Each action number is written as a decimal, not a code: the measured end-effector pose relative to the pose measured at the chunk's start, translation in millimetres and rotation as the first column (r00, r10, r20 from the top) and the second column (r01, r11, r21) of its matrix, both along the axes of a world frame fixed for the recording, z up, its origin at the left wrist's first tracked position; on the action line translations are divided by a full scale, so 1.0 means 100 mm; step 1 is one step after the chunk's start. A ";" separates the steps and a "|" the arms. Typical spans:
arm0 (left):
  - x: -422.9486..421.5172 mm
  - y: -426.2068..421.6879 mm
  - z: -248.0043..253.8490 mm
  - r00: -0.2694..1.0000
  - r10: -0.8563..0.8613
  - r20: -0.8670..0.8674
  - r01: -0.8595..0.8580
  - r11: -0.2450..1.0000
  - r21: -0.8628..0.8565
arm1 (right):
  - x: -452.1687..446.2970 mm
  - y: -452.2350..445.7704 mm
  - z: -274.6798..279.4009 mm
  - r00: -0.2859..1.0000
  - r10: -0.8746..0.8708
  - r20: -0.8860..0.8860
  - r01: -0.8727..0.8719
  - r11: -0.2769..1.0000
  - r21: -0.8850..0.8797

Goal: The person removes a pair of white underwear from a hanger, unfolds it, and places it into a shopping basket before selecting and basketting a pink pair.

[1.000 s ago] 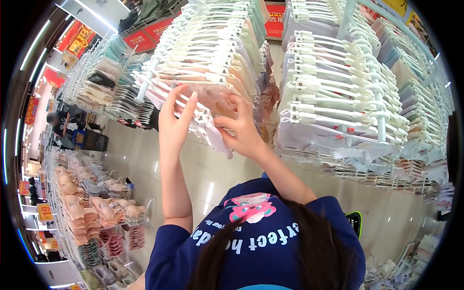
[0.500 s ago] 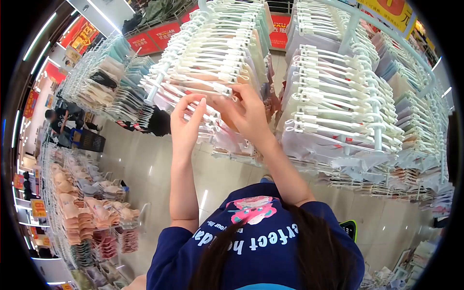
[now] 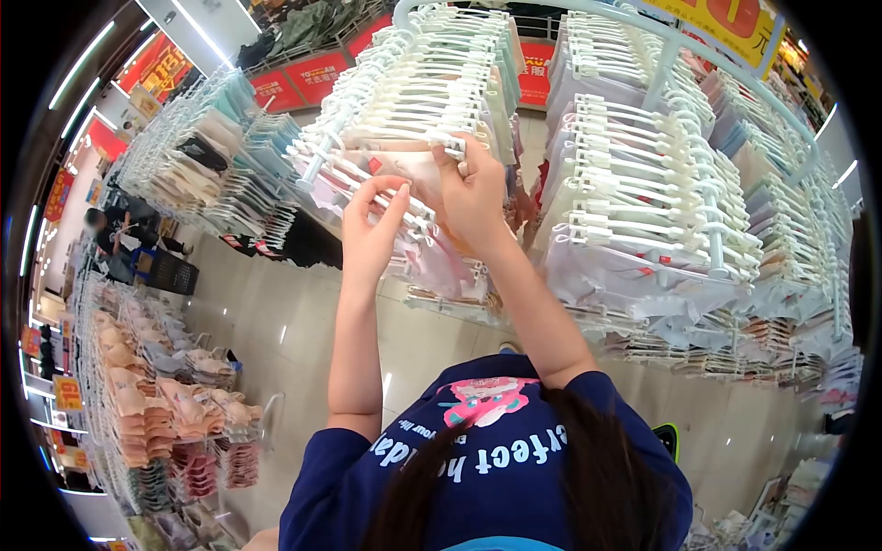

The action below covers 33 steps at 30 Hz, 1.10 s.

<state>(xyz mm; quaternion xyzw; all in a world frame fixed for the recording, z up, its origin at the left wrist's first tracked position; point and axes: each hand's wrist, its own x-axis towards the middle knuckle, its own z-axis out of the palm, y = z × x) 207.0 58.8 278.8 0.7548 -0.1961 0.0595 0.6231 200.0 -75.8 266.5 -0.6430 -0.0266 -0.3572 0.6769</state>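
My right hand (image 3: pixel 475 188) is closed on the clip end of a white clip hanger (image 3: pixel 404 144) on the near rail; pale pink and peach underwear (image 3: pixel 418 172) hangs just below it. Beside it, in front of the row, my left hand (image 3: pixel 375 225) has thumb and forefinger pinched together. Its fingertips are at the frontmost white hangers (image 3: pixel 421 209), and whatever lies between them is too small to make out. Many more white hangers with pale garments fill the rail (image 3: pixel 317 165) behind my hands.
A second rack of white hangers (image 3: pixel 634 184) stands close on the right, under a pale metal frame (image 3: pixel 666 69). Racks of bras (image 3: pixel 133 390) are at the lower left. A person (image 3: pixel 115 239) sits by a dark basket (image 3: pixel 173 268) on the far left. Tiled floor (image 3: pixel 303 340) runs between.
My right hand has moved up and away along the rail, widening a gap between the front hangers and those behind. My left hand has shifted slightly right. The view has moved a little.
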 end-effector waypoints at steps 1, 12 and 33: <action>0.00 0.01 -0.01 1.000 0.000 -0.003 0.000 1.000 0.000 | -0.04 0.01 0.05 1.000 0.004 0.026 -0.005 1.000 0.025; 0.05 0.08 -0.06 0.997 -0.045 0.061 0.045 0.999 0.003 | -1.10 -0.20 -0.18 0.927 -0.363 0.097 0.375 0.901 -0.217; 0.07 0.20 -0.18 0.916 -0.202 0.346 0.183 0.979 0.085 | -3.05 0.08 -0.41 0.779 -0.599 -0.186 0.612 0.790 0.017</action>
